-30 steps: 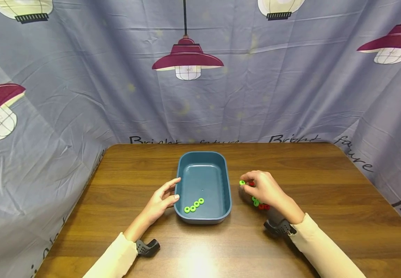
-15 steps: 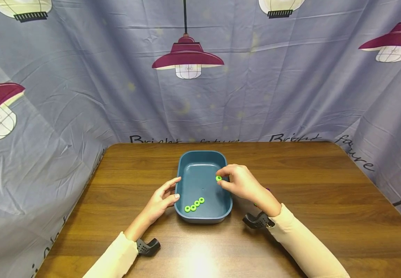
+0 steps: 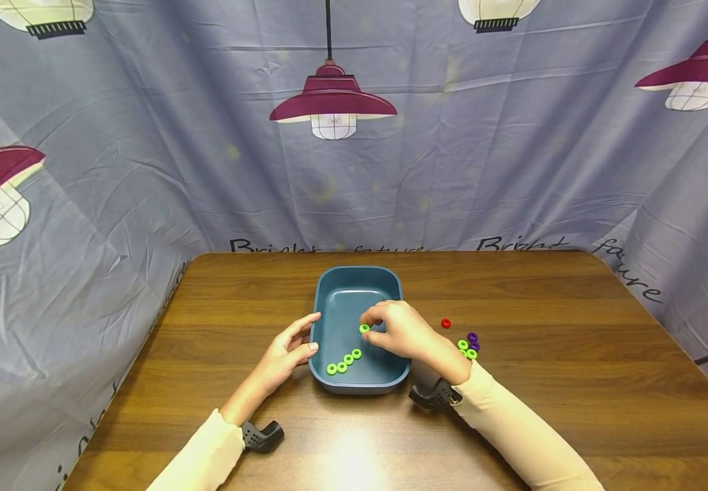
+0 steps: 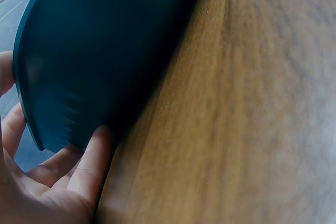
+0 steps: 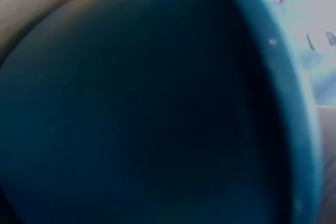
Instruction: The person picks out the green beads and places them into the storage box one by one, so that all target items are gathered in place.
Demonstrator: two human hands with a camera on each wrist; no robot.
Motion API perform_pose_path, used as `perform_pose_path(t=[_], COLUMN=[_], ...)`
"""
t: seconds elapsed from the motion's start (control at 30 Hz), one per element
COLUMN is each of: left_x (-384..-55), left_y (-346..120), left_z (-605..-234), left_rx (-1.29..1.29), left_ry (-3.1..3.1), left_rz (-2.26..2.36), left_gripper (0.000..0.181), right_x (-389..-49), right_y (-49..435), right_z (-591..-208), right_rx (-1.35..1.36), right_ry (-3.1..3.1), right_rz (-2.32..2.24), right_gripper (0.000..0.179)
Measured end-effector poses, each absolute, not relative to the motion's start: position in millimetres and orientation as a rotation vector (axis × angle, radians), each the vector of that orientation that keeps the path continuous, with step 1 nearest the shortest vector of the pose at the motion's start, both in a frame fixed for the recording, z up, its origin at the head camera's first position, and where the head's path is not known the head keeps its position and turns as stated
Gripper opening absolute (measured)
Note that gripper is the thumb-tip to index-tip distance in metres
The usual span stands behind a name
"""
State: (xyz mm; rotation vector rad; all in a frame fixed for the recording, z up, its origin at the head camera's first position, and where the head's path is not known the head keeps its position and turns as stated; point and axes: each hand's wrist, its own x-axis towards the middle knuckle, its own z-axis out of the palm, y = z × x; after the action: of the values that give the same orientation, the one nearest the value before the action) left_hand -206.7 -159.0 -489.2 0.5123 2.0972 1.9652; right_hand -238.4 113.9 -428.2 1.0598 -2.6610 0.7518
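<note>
The right hand (image 3: 393, 331), now farther left, pinches a green ring (image 3: 364, 331) over the tray (image 3: 359, 390), bringing a fifth near the row of four (image 3: 344, 363); the relaxed left hand (image 3: 283, 351) touches the tray's left wall.

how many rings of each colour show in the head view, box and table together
Green rings: 8, one partly hidden
Purple rings: 2
Red ring: 1
Total: 11 in view; the right forearm may hide others
</note>
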Motion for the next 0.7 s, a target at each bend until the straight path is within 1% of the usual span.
perform_pose_path(t=[0.23,0.57,0.7], left_x=[-206,-207,-207], left_y=[-160,-159,-159], left_z=[-490,-489,-490], left_rx=[0.508,0.499,0.501], left_ry=[2.091,2.081,2.069], left_rz=[1.966,1.969,1.976], left_gripper=[0.062,0.062,0.062], right_x=[-239,-240,-240], right_y=[105,91,86], right_z=[-432,-427,-428], right_rx=[1.11,1.143,1.155], right_ry=[-2.671,-2.754,-2.785], right_rz=[0.748,0.725,0.706], right_gripper=[0.016,0.016,0.013])
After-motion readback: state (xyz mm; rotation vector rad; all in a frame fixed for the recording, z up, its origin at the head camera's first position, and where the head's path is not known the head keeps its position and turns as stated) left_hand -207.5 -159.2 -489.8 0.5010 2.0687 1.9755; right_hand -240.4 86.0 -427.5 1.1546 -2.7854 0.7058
